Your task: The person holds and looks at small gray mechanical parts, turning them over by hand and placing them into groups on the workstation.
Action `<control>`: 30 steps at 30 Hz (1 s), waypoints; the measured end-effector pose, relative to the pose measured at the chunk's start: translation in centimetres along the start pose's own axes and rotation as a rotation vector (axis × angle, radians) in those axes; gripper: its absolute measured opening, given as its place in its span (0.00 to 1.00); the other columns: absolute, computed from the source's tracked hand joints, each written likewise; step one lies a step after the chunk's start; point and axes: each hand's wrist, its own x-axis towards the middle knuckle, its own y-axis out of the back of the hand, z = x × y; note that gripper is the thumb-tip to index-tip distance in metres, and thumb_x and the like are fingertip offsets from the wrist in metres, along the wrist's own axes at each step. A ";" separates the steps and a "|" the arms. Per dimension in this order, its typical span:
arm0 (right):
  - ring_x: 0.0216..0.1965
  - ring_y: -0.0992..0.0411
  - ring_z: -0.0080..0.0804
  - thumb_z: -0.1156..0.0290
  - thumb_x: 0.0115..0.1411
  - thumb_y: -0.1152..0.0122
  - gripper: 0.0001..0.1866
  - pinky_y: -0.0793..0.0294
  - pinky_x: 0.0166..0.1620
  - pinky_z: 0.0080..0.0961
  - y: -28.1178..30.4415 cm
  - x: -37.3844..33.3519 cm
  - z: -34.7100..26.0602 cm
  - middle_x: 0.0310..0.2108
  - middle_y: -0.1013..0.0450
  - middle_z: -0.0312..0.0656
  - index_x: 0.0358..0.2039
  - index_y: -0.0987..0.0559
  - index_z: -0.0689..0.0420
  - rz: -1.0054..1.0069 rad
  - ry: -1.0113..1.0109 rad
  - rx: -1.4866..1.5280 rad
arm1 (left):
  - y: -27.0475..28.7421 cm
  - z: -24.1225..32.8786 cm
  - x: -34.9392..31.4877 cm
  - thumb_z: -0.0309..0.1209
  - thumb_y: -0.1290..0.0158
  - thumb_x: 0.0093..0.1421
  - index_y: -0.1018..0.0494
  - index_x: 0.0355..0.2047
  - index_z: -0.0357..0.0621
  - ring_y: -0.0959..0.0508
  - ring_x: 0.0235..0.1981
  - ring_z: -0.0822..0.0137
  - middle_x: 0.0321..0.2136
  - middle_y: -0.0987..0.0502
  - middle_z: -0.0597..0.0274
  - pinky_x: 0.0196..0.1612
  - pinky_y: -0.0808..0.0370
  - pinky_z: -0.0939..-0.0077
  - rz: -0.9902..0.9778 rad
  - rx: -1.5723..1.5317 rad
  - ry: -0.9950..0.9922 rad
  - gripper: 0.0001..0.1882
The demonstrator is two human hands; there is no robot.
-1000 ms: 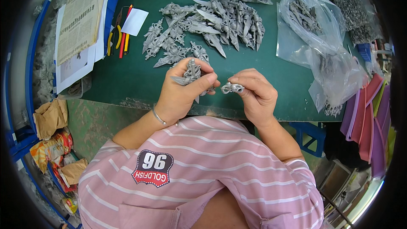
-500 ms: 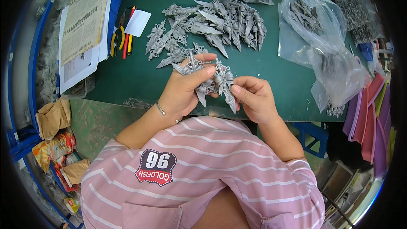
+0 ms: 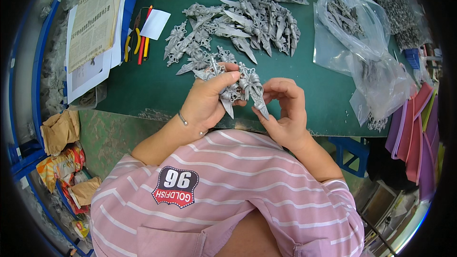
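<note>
Over the near part of the green table, my left hand [image 3: 202,104] is closed round several small grey dagger-shaped ornaments [image 3: 228,96], partly hidden by its thumb and palm. One dagger-shaped ornament [image 3: 251,85] stands out at the right of this bunch, its bow-like middle facing up and its blade pointing down toward me. My right hand [image 3: 289,114] has its thumb and curled forefinger at that blade, near the tip. Just beyond my hands lies a heap of similar grey dagger-shaped ornaments [image 3: 259,26], some touching the back of my left hand or close to it.
Left of the heap lie yellow-handled pliers [image 3: 137,40], a red pen [image 3: 141,52] and a white paper slip [image 3: 154,24]. A clear plastic bag [image 3: 352,43] with grey parts sits at the right. Printed sheets [image 3: 93,24] lean at the far left, beside a blue rack [image 3: 35,81].
My right thumb has slid down toward the blade's tip, and the forefinger has lifted and curled. The ornament has turned slightly in the hands. My left hand keeps its bunch.
</note>
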 end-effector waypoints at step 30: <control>0.47 0.33 0.38 0.75 0.49 0.38 0.26 0.29 0.45 0.25 -0.2 2.0 -1.8 0.52 0.37 0.54 0.51 0.31 0.57 -0.161 -0.161 -0.144 | -2.5 0.6 -0.9 0.52 0.71 0.66 0.43 0.53 0.43 0.30 0.44 0.66 0.45 0.33 0.60 0.47 0.31 0.68 -0.316 -0.094 0.121 0.27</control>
